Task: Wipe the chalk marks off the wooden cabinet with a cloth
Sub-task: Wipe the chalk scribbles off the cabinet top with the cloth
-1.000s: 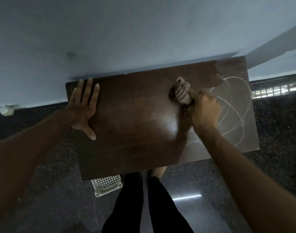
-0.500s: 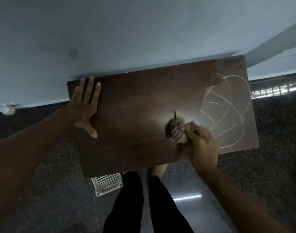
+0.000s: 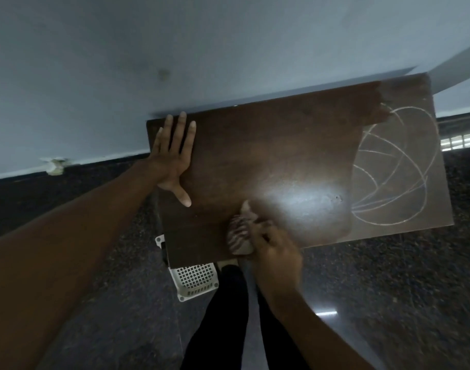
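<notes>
The dark wooden cabinet top point(image 3: 281, 156) stands against the wall. White chalk marks point(image 3: 393, 177), curved loops, cover its right end; the rest looks dark and wiped. My right hand point(image 3: 273, 252) grips a bunched striped cloth point(image 3: 239, 236) and presses it on the top near the front edge. My left hand point(image 3: 173, 158) lies flat with fingers spread on the cabinet's far left corner.
A white plastic basket point(image 3: 196, 280) sits on the floor under the cabinet's front edge. My dark-trousered legs point(image 3: 223, 316) stand on the speckled dark floor point(image 3: 388, 303). A pale wall point(image 3: 201, 49) rises behind the cabinet. A vent grille point(image 3: 460, 141) shows at far right.
My right hand has dragged the cloth from the back of the top, beside the chalk, toward the front edge and leftward. My left hand has stayed flat in place.
</notes>
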`<state>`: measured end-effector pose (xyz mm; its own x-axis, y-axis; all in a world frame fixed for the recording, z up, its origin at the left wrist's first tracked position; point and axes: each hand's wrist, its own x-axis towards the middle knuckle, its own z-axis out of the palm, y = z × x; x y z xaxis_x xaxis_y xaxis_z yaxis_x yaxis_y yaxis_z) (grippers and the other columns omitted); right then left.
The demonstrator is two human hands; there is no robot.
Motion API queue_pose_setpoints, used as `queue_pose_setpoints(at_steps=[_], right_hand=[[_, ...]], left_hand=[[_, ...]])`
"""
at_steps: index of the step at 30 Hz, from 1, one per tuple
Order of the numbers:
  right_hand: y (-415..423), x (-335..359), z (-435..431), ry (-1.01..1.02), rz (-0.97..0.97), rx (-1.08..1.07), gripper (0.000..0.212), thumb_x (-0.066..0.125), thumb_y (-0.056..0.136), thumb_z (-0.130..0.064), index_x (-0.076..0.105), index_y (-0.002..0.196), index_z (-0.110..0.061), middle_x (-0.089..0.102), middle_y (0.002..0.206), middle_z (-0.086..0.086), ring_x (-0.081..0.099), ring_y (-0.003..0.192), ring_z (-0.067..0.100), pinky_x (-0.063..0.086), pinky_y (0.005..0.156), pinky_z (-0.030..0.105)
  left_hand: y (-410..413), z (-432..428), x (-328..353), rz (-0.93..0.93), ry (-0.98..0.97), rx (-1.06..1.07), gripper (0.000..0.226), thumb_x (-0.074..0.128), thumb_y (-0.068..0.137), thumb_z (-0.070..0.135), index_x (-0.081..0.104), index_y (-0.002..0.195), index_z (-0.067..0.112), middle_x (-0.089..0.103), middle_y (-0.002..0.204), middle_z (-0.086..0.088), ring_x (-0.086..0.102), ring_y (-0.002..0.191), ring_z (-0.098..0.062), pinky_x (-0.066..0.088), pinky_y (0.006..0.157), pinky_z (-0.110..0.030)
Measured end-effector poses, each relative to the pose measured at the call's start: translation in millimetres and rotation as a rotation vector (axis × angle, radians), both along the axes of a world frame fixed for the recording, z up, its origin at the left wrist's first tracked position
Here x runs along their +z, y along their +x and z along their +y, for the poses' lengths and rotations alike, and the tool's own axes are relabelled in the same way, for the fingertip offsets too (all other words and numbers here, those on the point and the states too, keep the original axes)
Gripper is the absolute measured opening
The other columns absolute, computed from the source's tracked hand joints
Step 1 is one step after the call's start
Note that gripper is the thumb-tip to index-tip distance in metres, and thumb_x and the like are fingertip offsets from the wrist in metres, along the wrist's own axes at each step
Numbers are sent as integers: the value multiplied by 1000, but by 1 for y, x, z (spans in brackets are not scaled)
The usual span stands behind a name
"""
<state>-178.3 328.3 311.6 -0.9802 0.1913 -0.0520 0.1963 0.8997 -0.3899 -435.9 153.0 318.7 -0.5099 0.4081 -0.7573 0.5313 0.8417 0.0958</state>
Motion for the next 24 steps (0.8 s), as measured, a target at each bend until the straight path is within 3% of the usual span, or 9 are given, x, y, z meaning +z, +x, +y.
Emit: queue_pose_setpoints(at_steps=[4, 6, 8, 11, 15, 19, 24], right_hand=[[-14, -2, -94, -94, -39, 215, 32, 54, 80, -18, 74, 106, -18, 65, 86, 1, 66, 90, 22, 54, 62, 31], [-22, -4, -119, -96, -101, 307, 26, 52, 82, -22, 74, 97, -20, 64, 86, 1, 67, 94, 23, 53, 64, 31], [-29, -4, -119, -61, -110, 359, 24, 51, 82, -24, 73, 91, -24, 62, 84, -2, 62, 84, 21, 47, 61, 30], [-48, -2, -92, 2, -109, 408, 33, 58, 76, -28, 72, 106, -26, 62, 91, -4, 56, 81, 19, 45, 60, 29], [-111, 2, -44, 40, -137, 187, 45, 82, 67, -23, 70, 111, -21, 64, 102, 4, 60, 86, 26, 50, 63, 33], [-185, 8, -6, 126, -139, 9, 32, 66, 90, -20, 64, 122, -19, 60, 111, 7, 57, 96, 28, 45, 68, 34], [-243, 7, 1, 158, -126, -140, 24, 55, 93, -8, 67, 113, -13, 61, 109, 11, 58, 101, 31, 48, 72, 39]], left_hand=[[4, -5, 0, 44, 104, 8, 178, 85, 32, 76, -33, 148, 11, -39, 155, -17, -38, 140, -42, -19, 111, -54], [3, -11, 0, 44, 171, 31, 170, 89, 38, 68, -24, 154, 14, -32, 160, -12, -31, 145, -38, -9, 116, -58], [-5, -20, 0, 33, 269, 83, 150, 91, 53, 56, -11, 158, 21, -23, 164, -3, -22, 150, -31, 7, 117, -63], [-20, -40, -4, 87, 407, 83, 108, 84, 76, 27, 14, 158, 27, -5, 167, 1, -6, 153, -21, 22, 120, -57], [-16, -55, -13, 195, 518, 88, 71, 65, 94, 11, 28, 155, 15, 8, 166, 1, 5, 153, -15, 25, 121, -41], [1, -64, -21, 308, 550, 102, 60, 56, 100, 14, 31, 154, 7, 10, 166, -5, 7, 153, -18, 23, 121, -38], [11, -66, -20, 386, 576, 190, 54, 54, 100, 6, 35, 150, -3, 18, 164, -14, 16, 152, -28, 21, 122, -39]])
